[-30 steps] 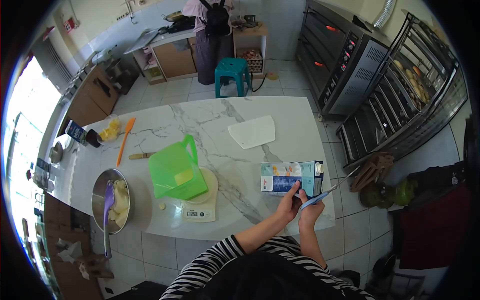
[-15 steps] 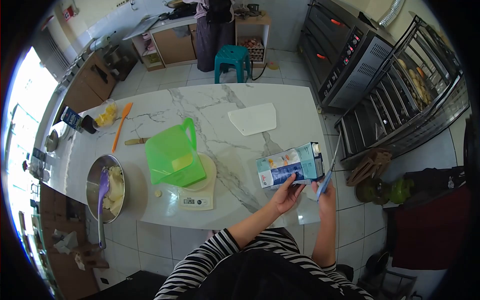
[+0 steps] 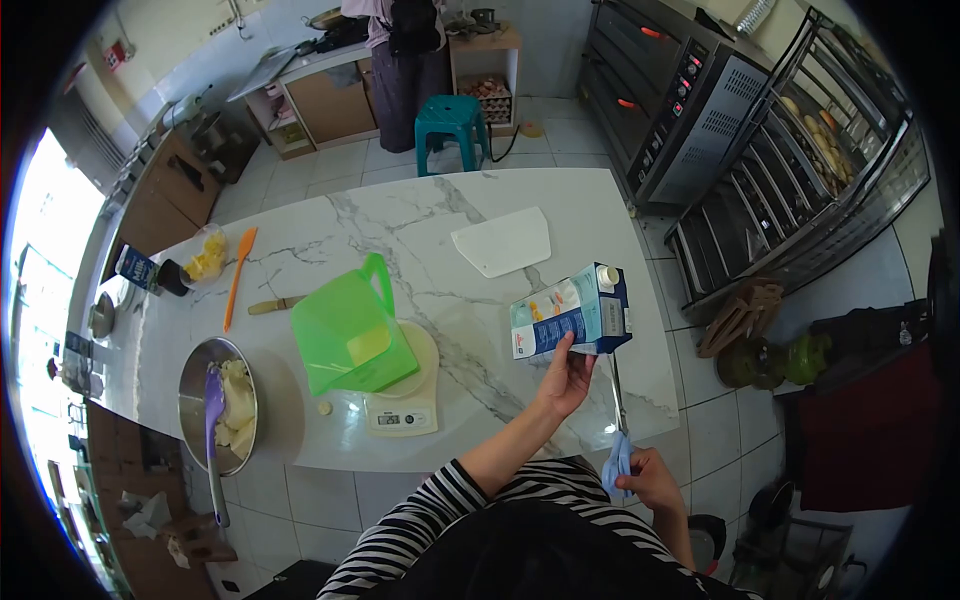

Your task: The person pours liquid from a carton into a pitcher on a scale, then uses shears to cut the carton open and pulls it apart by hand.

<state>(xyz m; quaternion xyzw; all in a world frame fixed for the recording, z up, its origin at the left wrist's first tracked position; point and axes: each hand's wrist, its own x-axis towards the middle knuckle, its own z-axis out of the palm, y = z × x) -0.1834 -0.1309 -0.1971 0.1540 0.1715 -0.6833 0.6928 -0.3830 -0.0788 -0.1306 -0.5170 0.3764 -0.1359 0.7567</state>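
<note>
My left hand (image 3: 567,380) is closed on the lower edge of a blue and white carton (image 3: 568,312) with a white screw cap. The carton is tilted, its capped end towards the right. In my right hand (image 3: 655,482) are scissors (image 3: 620,445) with light blue handles, held by the handles near the table's front edge. Their blades point away from me, below the carton's right end. A green plastic jug (image 3: 345,335) with a pale yellow block showing inside stands on a white kitchen scale (image 3: 402,412), left of my hands.
At the left is a steel bowl (image 3: 250,440) of pale, creamy lumps with a purple spatula (image 3: 214,405). A white scraper (image 3: 505,243), a wooden handle (image 3: 275,305) and an orange spatula (image 3: 240,280) lie on the marble table (image 3: 450,370). Another person (image 3: 410,80) stands beyond a green stool (image 3: 450,130).
My right hand with the scissors has moved down and towards me, away from the carton. My left hand has raised and turned the carton, so its capped end shows more.
</note>
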